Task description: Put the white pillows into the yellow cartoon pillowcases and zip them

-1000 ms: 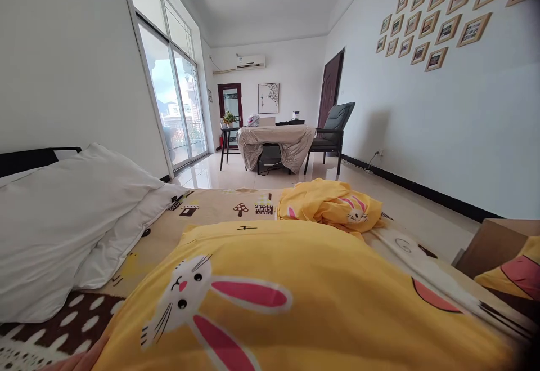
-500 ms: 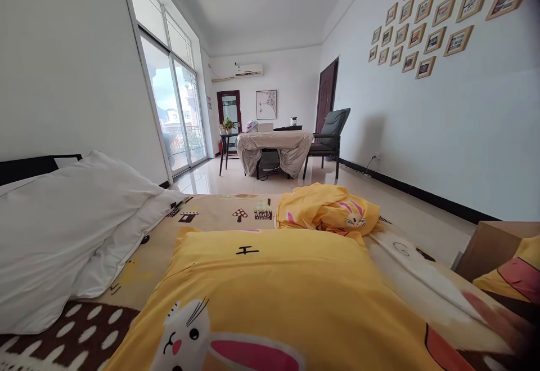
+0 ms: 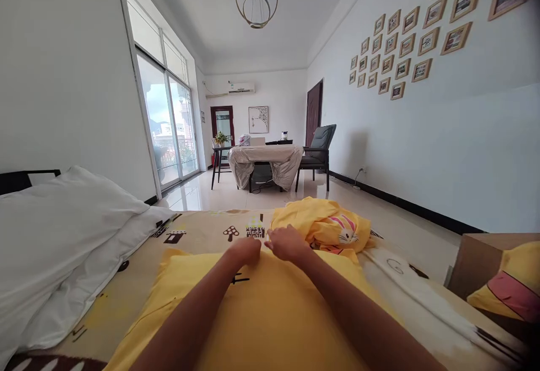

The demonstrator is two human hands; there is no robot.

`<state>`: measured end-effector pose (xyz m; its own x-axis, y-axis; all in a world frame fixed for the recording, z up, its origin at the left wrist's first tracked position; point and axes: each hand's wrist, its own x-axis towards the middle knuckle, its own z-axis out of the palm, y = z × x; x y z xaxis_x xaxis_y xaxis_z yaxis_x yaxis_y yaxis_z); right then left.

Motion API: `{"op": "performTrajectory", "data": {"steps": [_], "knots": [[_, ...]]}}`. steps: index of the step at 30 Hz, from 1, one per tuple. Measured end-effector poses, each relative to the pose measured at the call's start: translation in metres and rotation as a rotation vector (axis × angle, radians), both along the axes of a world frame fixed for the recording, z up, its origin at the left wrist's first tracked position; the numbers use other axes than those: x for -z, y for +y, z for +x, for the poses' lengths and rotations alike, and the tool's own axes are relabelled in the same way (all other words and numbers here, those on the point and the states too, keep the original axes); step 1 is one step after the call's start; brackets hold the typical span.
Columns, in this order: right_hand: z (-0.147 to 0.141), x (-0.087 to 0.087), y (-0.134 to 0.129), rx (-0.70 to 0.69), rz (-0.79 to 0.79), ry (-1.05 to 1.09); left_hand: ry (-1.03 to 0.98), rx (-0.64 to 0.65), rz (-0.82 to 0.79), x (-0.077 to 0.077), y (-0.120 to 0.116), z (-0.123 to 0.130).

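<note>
A yellow pillow (image 3: 270,309) with a printed cover lies flat on the bed in front of me. Both forearms stretch over it to its far edge. My left hand (image 3: 248,250) is closed at the middle of that edge, its fingertips turned down out of sight. Close beside it, my right hand (image 3: 287,242) is curled on the same edge, with fingers bent over the cloth. The two hands are a small gap apart. Just beyond my right hand lies a crumpled yellow cloth (image 3: 324,222) with a rabbit print.
White pillows (image 3: 76,236) are piled at the left on the patterned bed sheet (image 3: 206,227). At the right stands a brown box (image 3: 476,264) with yellow fabric (image 3: 510,286) by it. Farther off are a covered table (image 3: 265,154) and a dark chair (image 3: 318,151).
Both hands have come into view and reached forward to the pillow's far edge. Earlier only a blurred hand showed at the lower right. The camera has tilted up slightly.
</note>
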<state>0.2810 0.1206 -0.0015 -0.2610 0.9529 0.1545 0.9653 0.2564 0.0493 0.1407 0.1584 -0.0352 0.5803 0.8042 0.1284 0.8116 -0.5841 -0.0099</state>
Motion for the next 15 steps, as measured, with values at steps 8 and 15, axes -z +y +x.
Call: {"op": "performTrajectory", "data": {"steps": [8,15], "knots": [[0.020,0.114,0.012,-0.009,-0.063,0.315,-0.195,-0.099,-0.123,0.076,-0.006,-0.002],[0.087,0.126,0.029,0.111,-0.122,0.452,-0.273,-0.276,-0.185,0.069,0.003,-0.042]]}}
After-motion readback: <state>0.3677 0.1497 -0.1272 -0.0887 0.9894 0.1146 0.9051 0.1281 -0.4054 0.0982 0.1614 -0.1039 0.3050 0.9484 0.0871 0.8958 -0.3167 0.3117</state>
